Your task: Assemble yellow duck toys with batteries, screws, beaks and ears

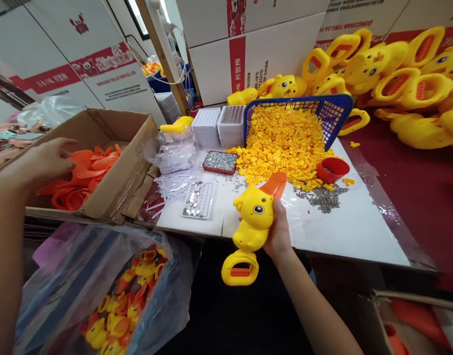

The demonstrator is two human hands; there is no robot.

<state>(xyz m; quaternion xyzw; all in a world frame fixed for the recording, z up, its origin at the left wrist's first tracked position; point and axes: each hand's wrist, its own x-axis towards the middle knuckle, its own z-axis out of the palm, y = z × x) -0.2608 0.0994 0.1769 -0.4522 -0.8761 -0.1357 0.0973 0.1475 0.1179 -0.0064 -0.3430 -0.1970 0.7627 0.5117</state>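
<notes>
My right hand is wrapped round a yellow duck toy, held upright above the front edge of the white table. The duck has an orange bill at its upper right and a ring handle with an orange insert at its bottom. Over at the left, my left hand reaches into an open cardboard box, its fingers spread beside orange plastic parts. Nothing shows in its grip.
A blue basket spills small yellow pieces beside a red cup and loose screws. Yellow toys pile at the right. Trays and clear bags stand mid-table. A plastic-lined bin of finished-looking ducks sits at lower left.
</notes>
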